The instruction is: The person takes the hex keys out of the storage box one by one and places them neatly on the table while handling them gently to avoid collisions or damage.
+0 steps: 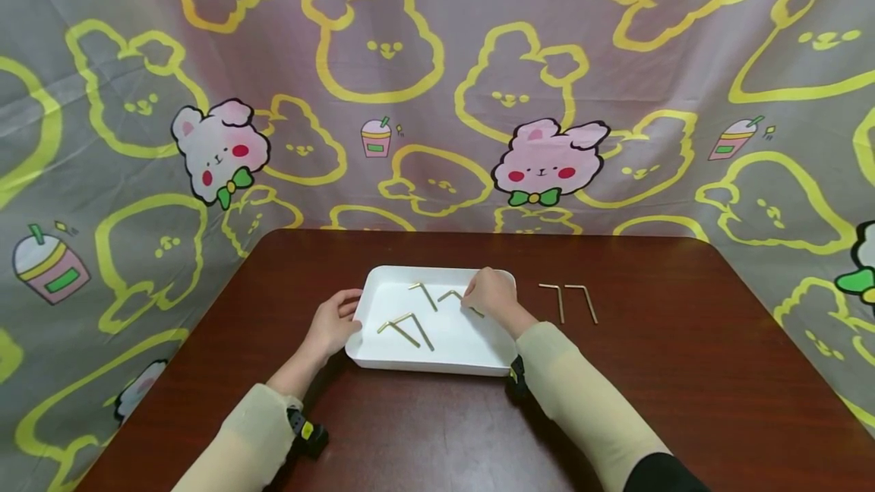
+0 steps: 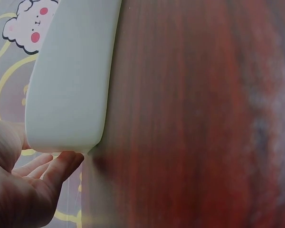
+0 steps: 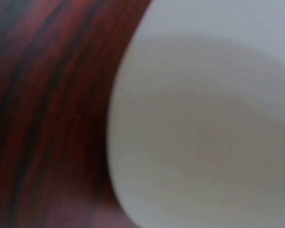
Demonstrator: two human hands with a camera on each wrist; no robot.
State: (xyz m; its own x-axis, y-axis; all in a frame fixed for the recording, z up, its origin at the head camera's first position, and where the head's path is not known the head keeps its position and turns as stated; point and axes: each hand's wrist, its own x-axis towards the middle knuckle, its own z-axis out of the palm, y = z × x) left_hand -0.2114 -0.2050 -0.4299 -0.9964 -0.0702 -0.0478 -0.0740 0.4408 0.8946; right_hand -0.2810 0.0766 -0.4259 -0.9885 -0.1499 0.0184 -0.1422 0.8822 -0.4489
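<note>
Looking forward and down from the head, well back from the tray (image 1: 437, 364). From the left wrist, facing the tray's outer wall close up, turned sideways. From the right wrist, very near the tray's edge. Sharing tray and surface (image 1: 424, 431) in all three.

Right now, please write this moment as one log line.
left hand: holds tray | right hand: at bent rod in tray, grip unclear | other rods: three in tray, two on table

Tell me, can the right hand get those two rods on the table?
Probably yes, once free: the right hand seems to pinch another rod, but only the low tray rim separates it from those rods.
</note>
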